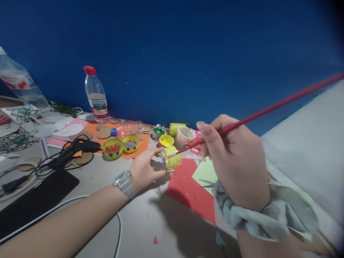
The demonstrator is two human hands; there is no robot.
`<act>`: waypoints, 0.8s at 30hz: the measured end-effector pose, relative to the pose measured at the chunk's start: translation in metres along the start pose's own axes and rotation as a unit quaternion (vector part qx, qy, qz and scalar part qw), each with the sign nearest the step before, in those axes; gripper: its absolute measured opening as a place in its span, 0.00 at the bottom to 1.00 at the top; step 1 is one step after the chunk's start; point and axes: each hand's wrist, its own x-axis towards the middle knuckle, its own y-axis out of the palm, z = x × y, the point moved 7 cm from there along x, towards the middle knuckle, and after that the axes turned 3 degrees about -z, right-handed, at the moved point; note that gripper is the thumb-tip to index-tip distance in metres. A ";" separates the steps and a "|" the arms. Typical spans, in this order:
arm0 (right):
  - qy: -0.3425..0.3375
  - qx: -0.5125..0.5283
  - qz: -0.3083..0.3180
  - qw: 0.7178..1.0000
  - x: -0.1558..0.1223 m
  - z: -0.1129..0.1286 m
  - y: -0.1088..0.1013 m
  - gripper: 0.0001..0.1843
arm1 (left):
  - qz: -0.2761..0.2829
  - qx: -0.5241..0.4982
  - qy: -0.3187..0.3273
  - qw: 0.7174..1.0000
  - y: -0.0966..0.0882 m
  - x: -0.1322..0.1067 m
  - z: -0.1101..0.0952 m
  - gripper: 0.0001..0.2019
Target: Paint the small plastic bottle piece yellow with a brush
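My left hand (pixel 147 169), with a clear watch on its wrist, grips a small plastic bottle piece (pixel 173 160) partly coated in yellow paint. A long red paintbrush (pixel 249 118) is pinched in my right hand (pixel 233 157), and its tip touches the painted piece. Just behind the piece stands a small cup of yellow paint (pixel 166 141). Beside that are a cup of green paint (pixel 158 132) and a patterned paper cup (pixel 185 137). Another yellow-painted bottle piece (pixel 176 128) lies farther back.
Two decorated yellow rings (pixel 113 149) sit on orange paper (pixel 139 145). Left are a glue gun (pixel 86 145) with tangled cable and a black phone (pixel 40 200). A red-capped bottle (pixel 97 96) stands by the blue wall. Scissors (pixel 208 183) lie by red paper (pixel 190 190).
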 end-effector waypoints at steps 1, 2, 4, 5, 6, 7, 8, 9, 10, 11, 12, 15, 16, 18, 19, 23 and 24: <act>-0.007 -0.017 -0.001 1.000 0.000 0.001 0.000 0.21 | -0.001 0.003 -0.001 1.000 0.000 0.000 0.000 0.31; -0.013 -0.029 -0.012 0.999 0.000 0.002 -0.003 0.21 | -0.004 0.006 -0.001 1.000 0.001 0.001 0.000 0.31; -0.016 -0.042 -0.034 0.998 0.000 0.003 -0.007 0.21 | -0.006 0.013 -0.003 1.000 0.001 0.001 0.001 0.30; -0.017 -0.040 -0.037 0.998 0.000 0.004 -0.008 0.21 | -0.006 0.016 -0.004 1.000 0.002 0.001 0.002 0.30; -0.020 -0.034 -0.033 0.999 -0.001 0.004 -0.007 0.21 | -0.004 0.019 -0.003 1.000 0.002 0.001 0.001 0.30; -0.024 -0.027 -0.021 0.999 -0.002 0.005 -0.005 0.21 | -0.003 0.020 -0.002 1.000 0.003 0.001 0.001 0.31; -0.031 -0.024 -0.007 0.999 -0.002 0.007 -0.002 0.20 | -0.001 0.021 0.000 1.000 0.003 0.001 0.000 0.31; -0.041 -0.028 0.005 0.999 -0.003 0.009 0.001 0.21 | 0.000 0.022 0.001 1.000 0.004 0.001 -0.001 0.32; -0.052 -0.037 0.012 0.998 -0.004 0.010 0.003 0.21 | 0.000 0.022 0.002 1.000 0.004 0.001 -0.002 0.32; -0.059 -0.050 0.011 0.997 -0.004 0.011 0.003 0.21 | 0.000 0.023 0.002 1.000 0.004 0.001 -0.003 0.31; -0.062 -0.063 0.005 0.996 -0.004 0.012 0.002 0.21 | 0.001 0.024 0.001 1.000 0.004 0.000 -0.003 0.30; -0.045 -0.075 -0.012 0.996 -0.003 0.010 -0.003 0.21 | 0.002 0.025 -0.002 1.000 0.005 0.000 -0.003 0.30; -0.041 -0.068 -0.009 0.997 -0.003 0.010 -0.003 0.21 | 0.003 0.026 -0.003 1.000 0.005 0.000 -0.004 0.31; -0.050 -0.054 0.011 0.997 -0.004 0.013 0.000 0.21 | 0.004 0.027 -0.004 1.000 0.006 0.001 -0.004 0.32; -0.060 -0.053 0.019 0.997 -0.004 0.015 0.002 0.20 | 0.003 0.028 -0.004 1.000 0.006 0.001 -0.005 0.32; -0.075 -0.088 0.008 0.993 -0.004 0.016 0.001 0.20 | -0.001 0.033 0.002 0.999 0.005 0.000 -0.007 0.32; -0.070 -0.093 -0.005 0.993 -0.004 0.015 -0.002 0.20 | 0.001 0.034 0.003 0.999 0.005 0.000 -0.006 0.31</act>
